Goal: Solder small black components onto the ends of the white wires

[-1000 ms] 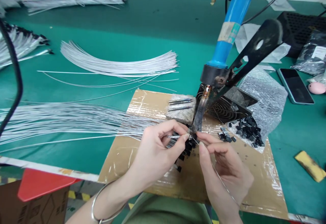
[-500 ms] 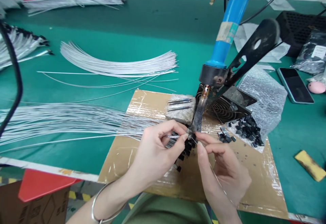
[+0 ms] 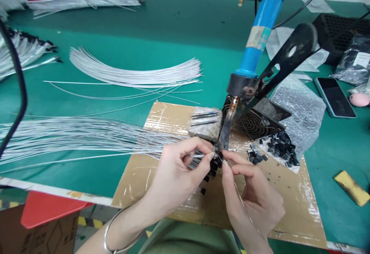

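From the head camera we look down on a green table [image 3: 173, 34] with a taped cardboard sheet [image 3: 162, 123] laid on it near the front edge. Our left hand [image 3: 176, 177] is over that sheet, thumb and forefinger pinched on the end of one thin white wire [image 3: 198, 155], which runs off to the left into the wire bundle [image 3: 72, 134] fanned across the table. Our right hand [image 3: 254, 196] is just beside it, fingers closed on a strand of solder wire [image 3: 239, 194]; the strand passes down through the palm, and its upper end rises to the point where the two sets of fingertips nearly meet. That meeting point sits right under the dark tip of the soldering iron [image 3: 260, 34], whose blue handle slants up and away to the right on a black stand [image 3: 289, 53]. Whether the wire end touches the tip we cannot tell.

Small black parts [image 3: 212, 167] lie on the cardboard directly beneath our fingers, and a larger heap of black parts [image 3: 277, 146] rests on a bubble-wrap sheet [image 3: 303, 107] to the right. A grey block [image 3: 204, 125] with metal pins on top stands just behind the left hand, next to a black fan grille [image 3: 254, 123]. Another wire bundle [image 3: 130, 73] curves across the middle of the table. A phone [image 3: 335, 96] and a yellow sponge [image 3: 351, 187] lie well apart on the right. A bangle [image 3: 111, 231] circles our left wrist.
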Available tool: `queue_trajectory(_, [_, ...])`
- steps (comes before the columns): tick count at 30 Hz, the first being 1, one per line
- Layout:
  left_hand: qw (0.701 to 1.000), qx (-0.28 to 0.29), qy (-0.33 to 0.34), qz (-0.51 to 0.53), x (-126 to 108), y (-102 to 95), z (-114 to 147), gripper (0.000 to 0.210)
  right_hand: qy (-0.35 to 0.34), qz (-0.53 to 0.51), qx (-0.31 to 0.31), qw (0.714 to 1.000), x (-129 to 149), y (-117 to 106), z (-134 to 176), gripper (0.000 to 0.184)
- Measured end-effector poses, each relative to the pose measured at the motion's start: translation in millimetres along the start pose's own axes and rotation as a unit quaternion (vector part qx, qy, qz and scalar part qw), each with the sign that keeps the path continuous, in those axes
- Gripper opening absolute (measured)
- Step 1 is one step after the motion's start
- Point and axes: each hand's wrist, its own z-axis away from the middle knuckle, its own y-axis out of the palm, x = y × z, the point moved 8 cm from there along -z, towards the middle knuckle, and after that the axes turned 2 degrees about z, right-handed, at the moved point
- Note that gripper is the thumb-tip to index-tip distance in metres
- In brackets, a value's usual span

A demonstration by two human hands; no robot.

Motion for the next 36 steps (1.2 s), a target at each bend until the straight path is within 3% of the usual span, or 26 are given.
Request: queue_trajectory(36, [1.000,-0.003,0.014,0.006,-1.1,-0.9,1.1,0.016,-0.059,0.067,-0.022,0.996,12.2,-1.3,-2.5,0.016])
